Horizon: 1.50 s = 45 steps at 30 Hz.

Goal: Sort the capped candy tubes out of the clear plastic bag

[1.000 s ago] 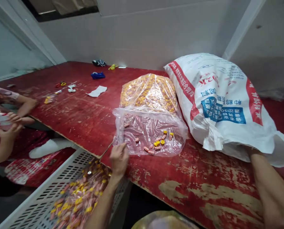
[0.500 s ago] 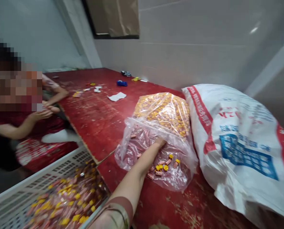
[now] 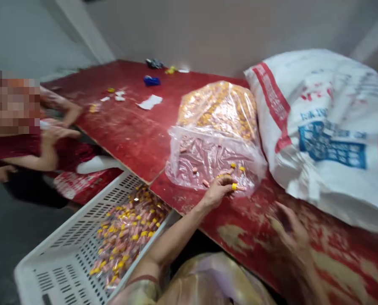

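Between the fingertips of my left hand (image 3: 218,191) is a small yellow-capped bottle (image 3: 240,187) with pink contents, pointing to the right. That hand is at the front edge of a see-through plastic bag (image 3: 189,146), where several similar bottles lie loose at the mouth. Farther back, the bag bulges with many more of them. My right hand (image 3: 292,233) hovers over the red table to the right, a little blurred, its thumb and fingers apart and holding nothing.
A white perforated crate (image 3: 65,235) full of such bottles stands at the table's left edge. A large white woven sack (image 3: 329,110) leans at the right. Paper (image 3: 150,101) and a blue object (image 3: 151,80) lie on the red table (image 3: 122,127). Another person (image 3: 49,144) sits at the left.
My left hand has come out of the bag towards me and now holds a small yellow-capped bottle. My right hand has entered the view. The camera has tilted down.
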### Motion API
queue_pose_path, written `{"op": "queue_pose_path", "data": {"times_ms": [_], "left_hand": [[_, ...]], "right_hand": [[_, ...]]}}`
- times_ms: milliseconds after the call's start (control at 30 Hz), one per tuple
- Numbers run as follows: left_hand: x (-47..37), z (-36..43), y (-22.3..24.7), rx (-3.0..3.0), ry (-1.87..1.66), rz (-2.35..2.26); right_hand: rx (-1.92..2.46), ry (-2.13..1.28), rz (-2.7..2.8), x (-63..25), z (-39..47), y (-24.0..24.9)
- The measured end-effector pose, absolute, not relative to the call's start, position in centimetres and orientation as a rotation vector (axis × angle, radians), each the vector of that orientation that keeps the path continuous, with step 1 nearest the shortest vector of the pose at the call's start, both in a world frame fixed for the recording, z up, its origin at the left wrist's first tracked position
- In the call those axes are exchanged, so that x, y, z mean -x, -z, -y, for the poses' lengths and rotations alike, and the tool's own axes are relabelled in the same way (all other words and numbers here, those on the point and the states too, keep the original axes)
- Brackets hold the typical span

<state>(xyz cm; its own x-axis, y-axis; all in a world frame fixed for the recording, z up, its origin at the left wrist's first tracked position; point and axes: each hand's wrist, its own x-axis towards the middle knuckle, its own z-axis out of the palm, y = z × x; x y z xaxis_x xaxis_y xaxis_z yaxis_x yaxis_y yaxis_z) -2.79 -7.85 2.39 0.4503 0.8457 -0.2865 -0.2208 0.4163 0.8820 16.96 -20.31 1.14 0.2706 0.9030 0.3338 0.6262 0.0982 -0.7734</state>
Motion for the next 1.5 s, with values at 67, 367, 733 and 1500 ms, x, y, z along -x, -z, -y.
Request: {"op": "queue_pose_path", "data": {"times_ms": [67, 367, 733, 1500], "left_hand": [[2.2, 9.8, -2.6, -0.882, -0.741, -0.758], [0.7, 14.5, -3.2, -1.081, -0.729, -0.887], [1.2, 18.3, -1.8, -1.441, -0.808, -1.046], [32.6, 21.3, 6.4, -0.407, -1.732, -2.11]], "right_hand": [[1.55, -0.417, 1.523, -16.0, 21.9, -1.6], [1.415, -0.449, 1.592, -13.9, 21.9, -2.7], [1.496, -0.089, 1.525, -10.1, 23.4, 0.4], [1.217, -0.593, 2.356, 1.1, 17.4, 2.0]]}}
